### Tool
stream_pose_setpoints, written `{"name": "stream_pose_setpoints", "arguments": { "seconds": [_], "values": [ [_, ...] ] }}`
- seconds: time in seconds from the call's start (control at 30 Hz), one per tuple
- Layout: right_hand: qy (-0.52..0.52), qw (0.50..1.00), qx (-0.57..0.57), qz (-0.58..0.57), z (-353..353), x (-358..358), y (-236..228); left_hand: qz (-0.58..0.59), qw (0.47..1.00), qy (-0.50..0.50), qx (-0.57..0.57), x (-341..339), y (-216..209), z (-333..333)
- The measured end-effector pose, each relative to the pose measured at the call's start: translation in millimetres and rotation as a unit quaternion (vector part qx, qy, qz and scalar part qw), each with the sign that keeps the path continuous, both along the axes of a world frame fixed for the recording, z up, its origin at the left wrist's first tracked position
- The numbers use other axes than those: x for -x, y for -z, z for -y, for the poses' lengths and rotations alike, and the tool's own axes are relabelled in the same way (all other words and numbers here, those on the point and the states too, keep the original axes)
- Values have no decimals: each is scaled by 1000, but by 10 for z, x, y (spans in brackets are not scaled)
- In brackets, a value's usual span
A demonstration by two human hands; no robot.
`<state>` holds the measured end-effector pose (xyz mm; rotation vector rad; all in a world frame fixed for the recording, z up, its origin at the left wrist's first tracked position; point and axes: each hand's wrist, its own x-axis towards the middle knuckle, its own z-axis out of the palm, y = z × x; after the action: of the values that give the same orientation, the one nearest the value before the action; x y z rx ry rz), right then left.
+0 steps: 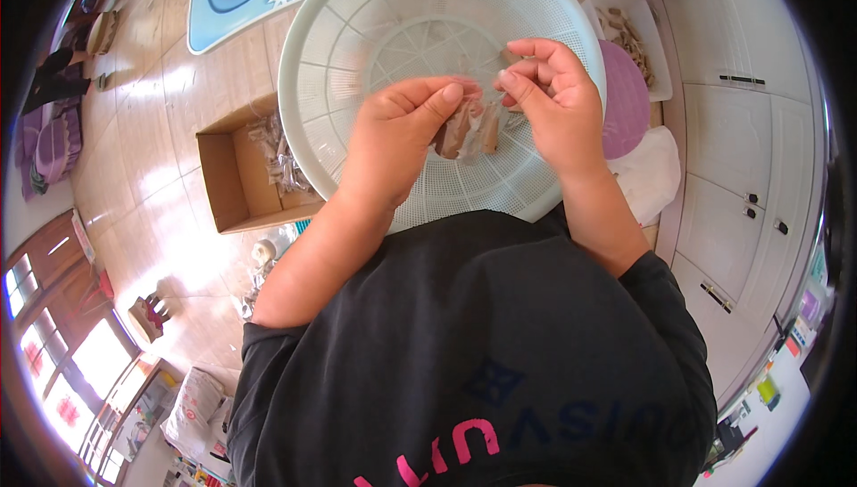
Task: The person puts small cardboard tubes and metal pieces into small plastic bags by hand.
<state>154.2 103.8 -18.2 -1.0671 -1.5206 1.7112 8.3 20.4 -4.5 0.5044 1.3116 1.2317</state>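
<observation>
In front of me is a large pale green mesh basket (321,58), round and shallow, with both my hands over it. My left hand (393,125) is closed, thumb and forefinger pinching the edge of a small clear plastic bag (476,116). Thumb and curled fingers of my right hand (562,108) meet at the bag's other side, with the forefinger lifted. Brown elongated pieces (457,133) show through or just behind the clear film. Whether they all lie inside the bag cannot be made out.
Left of the basket stands an open cardboard box (232,179) holding clear plastic packets. At right are a white tray (659,72) of brown pieces, a purple round lid (625,103) and a white bag (650,174). White cabinets (732,139) line the right side; a blue patterned mat (241,5) lies beyond.
</observation>
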Motion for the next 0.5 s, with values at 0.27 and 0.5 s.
{"name": "stream_pose_setpoints", "arguments": {
  "seconds": [0.27, 0.5],
  "values": [
    [25, 906, -422, 39, 75, 139, -95, 65, 997, 8, -38, -12, -14, 35],
    [18, 920, -386, 66, 55, 189, 25, -87, 995, 13, -38, -136, -18, 58]
  ]
}}
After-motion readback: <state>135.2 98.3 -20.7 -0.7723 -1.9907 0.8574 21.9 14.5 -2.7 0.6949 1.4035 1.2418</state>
